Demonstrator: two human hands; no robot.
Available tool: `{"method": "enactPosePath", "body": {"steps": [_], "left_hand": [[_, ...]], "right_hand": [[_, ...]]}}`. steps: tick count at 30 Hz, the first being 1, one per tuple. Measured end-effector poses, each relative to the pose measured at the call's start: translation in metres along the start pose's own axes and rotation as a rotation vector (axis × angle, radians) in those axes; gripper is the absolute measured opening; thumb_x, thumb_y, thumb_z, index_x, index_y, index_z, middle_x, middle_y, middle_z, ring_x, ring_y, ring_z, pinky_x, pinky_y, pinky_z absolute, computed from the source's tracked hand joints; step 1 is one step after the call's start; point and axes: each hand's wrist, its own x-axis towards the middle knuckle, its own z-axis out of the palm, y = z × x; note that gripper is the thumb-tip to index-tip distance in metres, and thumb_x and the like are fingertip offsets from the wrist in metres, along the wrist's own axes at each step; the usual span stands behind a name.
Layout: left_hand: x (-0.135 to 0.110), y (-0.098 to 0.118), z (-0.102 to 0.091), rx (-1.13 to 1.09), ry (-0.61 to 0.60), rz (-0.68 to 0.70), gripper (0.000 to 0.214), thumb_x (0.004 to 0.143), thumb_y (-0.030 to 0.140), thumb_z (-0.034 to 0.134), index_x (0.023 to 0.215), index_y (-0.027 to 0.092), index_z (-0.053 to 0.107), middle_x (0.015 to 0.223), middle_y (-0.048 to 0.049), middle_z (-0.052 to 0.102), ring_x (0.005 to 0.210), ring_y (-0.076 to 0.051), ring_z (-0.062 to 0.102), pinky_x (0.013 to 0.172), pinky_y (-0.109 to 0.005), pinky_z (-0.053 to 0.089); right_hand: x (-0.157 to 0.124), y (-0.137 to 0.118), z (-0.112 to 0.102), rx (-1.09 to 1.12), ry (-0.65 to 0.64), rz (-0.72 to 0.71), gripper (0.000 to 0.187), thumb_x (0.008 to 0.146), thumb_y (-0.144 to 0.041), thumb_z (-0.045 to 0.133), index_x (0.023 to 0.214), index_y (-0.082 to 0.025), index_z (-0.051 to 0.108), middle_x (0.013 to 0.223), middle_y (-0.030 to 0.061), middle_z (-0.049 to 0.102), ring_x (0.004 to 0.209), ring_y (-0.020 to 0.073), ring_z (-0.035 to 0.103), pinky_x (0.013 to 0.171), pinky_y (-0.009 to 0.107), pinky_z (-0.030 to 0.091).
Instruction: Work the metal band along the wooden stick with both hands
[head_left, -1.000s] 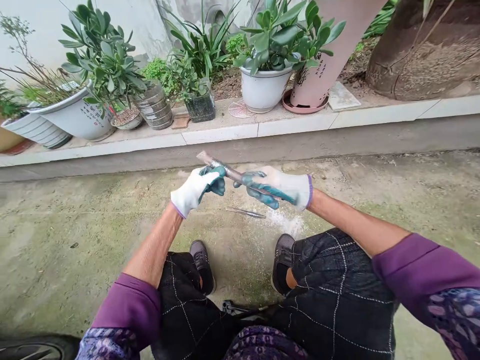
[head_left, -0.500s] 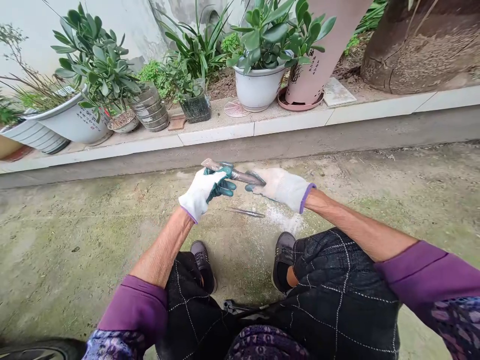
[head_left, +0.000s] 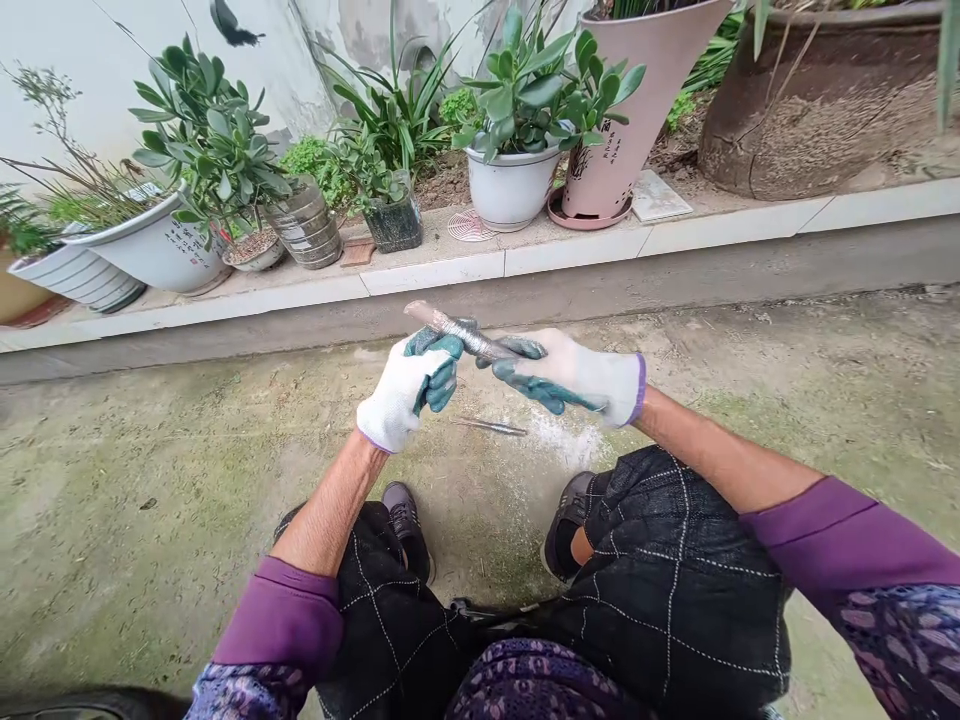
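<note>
A short brownish rod [head_left: 466, 337], its middle bound with shiny silvery wire, is held slantwise in front of me above the ground. My left hand [head_left: 420, 385], in a white glove with green palm coating, has its fingers curled at the rod's left part, and a pale blunt end sticks out past it. My right hand [head_left: 566, 375], gloved alike, grips the lower right end between thumb and fingers, hiding that tip. On the concrete beneath lies a thinner rod [head_left: 495, 427] with a silvery stretch, beside a patch of white powder [head_left: 566, 440].
A low tiled ledge [head_left: 435, 275] runs across ahead, bearing several potted plants, among them a white pot [head_left: 514, 190] and a tall pink pot [head_left: 611, 110]. My shoes [head_left: 405, 520] stand on the mossy concrete [head_left: 187, 450]. Part of a dark tyre [head_left: 97, 705] shows lower left.
The rod has turned so more of its silvery wire shows. My left fingers have curled in, and my right hand has rolled, baring its green-coated fingers. The camera view has shifted slightly.
</note>
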Motion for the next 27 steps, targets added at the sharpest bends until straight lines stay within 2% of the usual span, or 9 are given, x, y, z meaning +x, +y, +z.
{"method": "enactPosePath", "body": {"steps": [2, 4, 10, 12, 14, 18, 21, 24, 27], "left_hand": [[-0.004, -0.001, 0.002, -0.044, -0.014, 0.032, 0.034, 0.068, 0.034, 0.076, 0.093, 0.018, 0.060, 0.045, 0.0129, 0.035, 0.032, -0.005, 0.026, 0.032, -0.020, 0.022], [-0.004, -0.004, 0.005, -0.063, 0.007, 0.054, 0.038, 0.070, 0.034, 0.076, 0.100, 0.017, 0.061, 0.044, 0.0130, 0.035, 0.032, -0.005, 0.026, 0.031, -0.020, 0.022], [0.009, -0.015, 0.013, 0.002, 0.136, 0.011, 0.029, 0.070, 0.037, 0.074, 0.078, 0.021, 0.052, 0.046, 0.0117, 0.036, 0.033, -0.005, 0.030, 0.034, -0.020, 0.026], [0.008, -0.014, 0.012, 0.056, 0.088, 0.005, 0.026, 0.070, 0.035, 0.072, 0.075, 0.020, 0.051, 0.048, 0.0100, 0.041, 0.033, -0.005, 0.032, 0.034, -0.020, 0.027], [0.006, -0.013, 0.010, 0.105, 0.014, -0.004, 0.021, 0.071, 0.032, 0.070, 0.080, 0.019, 0.058, 0.049, 0.0091, 0.042, 0.034, -0.005, 0.032, 0.033, -0.020, 0.026], [0.005, -0.013, -0.001, 0.175, -0.089, -0.066, 0.019, 0.073, 0.035, 0.066, 0.081, 0.017, 0.066, 0.044, 0.0091, 0.038, 0.031, -0.005, 0.027, 0.032, -0.021, 0.022], [0.006, -0.013, -0.012, 0.389, -0.098, -0.097, 0.015, 0.069, 0.033, 0.069, 0.069, 0.018, 0.066, 0.044, 0.0049, 0.045, 0.033, -0.006, 0.033, 0.034, -0.021, 0.025], [0.001, -0.014, -0.021, 0.674, -0.112, -0.199, 0.011, 0.065, 0.026, 0.070, 0.072, 0.017, 0.072, 0.048, 0.0030, 0.053, 0.036, -0.006, 0.038, 0.035, -0.019, 0.025], [-0.007, -0.020, -0.021, 0.834, -0.104, -0.335, 0.014, 0.068, 0.025, 0.067, 0.077, 0.017, 0.074, 0.048, 0.0049, 0.051, 0.036, -0.005, 0.035, 0.035, -0.018, 0.022]], "right_hand": [[-0.002, -0.002, -0.001, 0.199, -0.199, 0.053, 0.036, 0.087, -0.043, 0.056, 0.110, -0.017, 0.061, 0.058, -0.0064, 0.042, 0.039, 0.0071, 0.029, 0.033, 0.021, 0.027], [0.000, -0.001, 0.001, 0.193, -0.230, 0.021, 0.037, 0.089, -0.046, 0.053, 0.110, -0.017, 0.061, 0.060, -0.0050, 0.045, 0.039, 0.0082, 0.032, 0.033, 0.022, 0.029], [0.009, 0.006, 0.003, -0.674, 0.418, -0.227, 0.028, 0.084, -0.030, 0.061, 0.110, -0.018, 0.064, 0.103, 0.0102, 0.066, 0.082, 0.0209, 0.061, 0.069, 0.031, 0.050], [0.008, 0.004, -0.004, -0.710, 0.470, -0.249, 0.029, 0.086, -0.031, 0.059, 0.112, -0.019, 0.064, 0.104, 0.0100, 0.066, 0.083, 0.0213, 0.061, 0.070, 0.031, 0.049], [0.003, -0.003, -0.013, -0.492, 0.466, -0.206, 0.028, 0.087, -0.035, 0.057, 0.109, -0.019, 0.063, 0.089, 0.0063, 0.065, 0.067, 0.0166, 0.057, 0.058, 0.028, 0.047], [-0.009, -0.016, -0.015, 0.105, 0.150, -0.043, 0.026, 0.082, -0.037, 0.059, 0.101, -0.019, 0.060, 0.064, -0.0029, 0.048, 0.042, 0.0086, 0.036, 0.035, 0.022, 0.033], [-0.014, -0.008, -0.002, 0.166, -0.279, 0.063, 0.031, 0.078, -0.041, 0.064, 0.100, -0.019, 0.063, 0.060, -0.0040, 0.047, 0.040, 0.0085, 0.037, 0.034, 0.022, 0.034], [-0.010, 0.018, 0.008, -0.095, -0.505, 0.165, 0.028, 0.077, -0.041, 0.066, 0.094, -0.019, 0.067, 0.059, -0.0029, 0.052, 0.042, 0.0094, 0.041, 0.037, 0.022, 0.034], [0.008, 0.042, 0.005, -0.724, -0.374, 0.181, 0.017, 0.078, -0.031, 0.064, 0.087, -0.017, 0.070, 0.066, 0.0025, 0.061, 0.051, 0.0134, 0.052, 0.046, 0.024, 0.035]]}}
